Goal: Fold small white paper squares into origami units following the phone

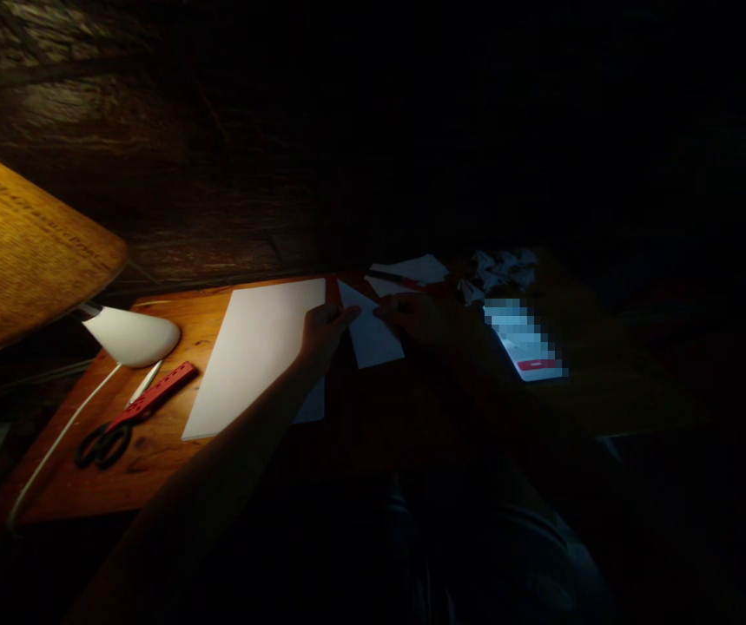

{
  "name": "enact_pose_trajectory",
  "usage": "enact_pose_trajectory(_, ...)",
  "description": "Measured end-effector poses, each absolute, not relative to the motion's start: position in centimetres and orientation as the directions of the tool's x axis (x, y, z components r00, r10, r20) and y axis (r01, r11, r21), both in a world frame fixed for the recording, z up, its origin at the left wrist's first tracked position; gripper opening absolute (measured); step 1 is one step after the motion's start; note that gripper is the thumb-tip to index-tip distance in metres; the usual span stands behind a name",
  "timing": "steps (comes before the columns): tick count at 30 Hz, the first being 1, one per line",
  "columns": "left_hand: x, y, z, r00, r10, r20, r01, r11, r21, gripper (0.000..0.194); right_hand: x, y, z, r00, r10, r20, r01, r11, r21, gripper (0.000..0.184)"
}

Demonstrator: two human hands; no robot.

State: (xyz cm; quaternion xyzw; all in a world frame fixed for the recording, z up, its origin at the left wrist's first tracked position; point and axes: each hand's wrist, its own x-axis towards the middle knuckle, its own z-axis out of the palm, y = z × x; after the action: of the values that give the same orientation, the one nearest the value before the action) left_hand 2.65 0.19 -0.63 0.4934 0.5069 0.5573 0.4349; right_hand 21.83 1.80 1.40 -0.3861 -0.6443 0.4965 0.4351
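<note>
Between my two hands is a small white piece of paper (373, 334) with a slanted upper edge. My left hand (324, 328) pinches its left side, thumb on top. On the other side my right hand (419, 314), deep in shadow, has its fingertips closed on the slanted edge. To the left, partly beneath my left forearm, lies a large white sheet or stack of paper (255, 347). Behind my right hand another white paper (434, 267) rests on the table with a dark and red slim tool (395, 279) across it.
A lamp with a yellow shade (27, 252) and white base (138, 337) stands at the left. Near it lie black-handled scissors (112, 443) with a red cover (164, 386). A lit phone (525, 343) and several folded paper pieces (499, 271) sit on the right of the wooden table (144, 482).
</note>
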Motion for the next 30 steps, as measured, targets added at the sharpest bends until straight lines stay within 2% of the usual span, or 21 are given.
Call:
enact_pose_trajectory(6, 2.6, 0.4, -0.3, -0.08, 0.992, 0.098, -0.266, -0.116, 0.957, 0.033, 22.1, 1.8, 1.1, -0.341, 0.937, 0.076, 0.099, 0.116, -0.988, 0.034)
enact_pose_trajectory(9, 2.6, 0.3, 0.0, 0.002, 0.994, 0.106, -0.301, -0.101, 0.948, 0.033, 22.2, 1.7, 1.0, -0.36, 0.932, 0.033, 0.128, 0.084, -0.988, 0.034)
enact_pose_trajectory(14, 2.7, 0.4, 0.1, 0.026, 0.996, 0.089, -0.347, -0.074, 0.935, 0.026, 22.3, 0.7, 2.9, -0.351, 0.936, 0.038, 0.222, 0.122, -0.967, 0.037)
enact_pose_trajectory(16, 2.7, 0.4, 0.2, -0.006, 0.996, 0.094, -0.354, -0.09, 0.931, 0.024, 22.4, -0.1, 4.4, -0.387, 0.92, 0.07, 0.362, 0.221, -0.905, 0.036)
enact_pose_trajectory(19, 2.8, 0.3, 0.3, -0.045, 0.993, 0.113, -0.29, -0.121, 0.949, 0.025, 22.4, -1.2, 6.3, -0.415, 0.907, 0.065, 0.52, 0.295, -0.802, 0.037)
enact_pose_trajectory(22, 3.0, 0.1, 0.4, -0.032, 0.99, 0.135, -0.161, -0.139, 0.977, 0.028, 22.2, -1.7, 7.3, -0.427, 0.9, 0.083, 0.569, 0.339, -0.749, 0.032)
enact_pose_trajectory(25, 3.0, -0.1, 0.2, -0.057, 0.988, 0.144, -0.056, -0.147, 0.988, 0.028, 22.0, -1.6, 7.0, -0.406, 0.904, 0.138, 0.517, 0.351, -0.781, 0.028)
enact_pose_trajectory(30, 3.1, -0.4, 0.3, -0.018, 0.991, 0.135, 0.025, -0.135, 0.991, 0.027, 22.1, -0.5, 5.0, -0.319, 0.915, 0.246, 0.36, 0.357, -0.862, 0.04)
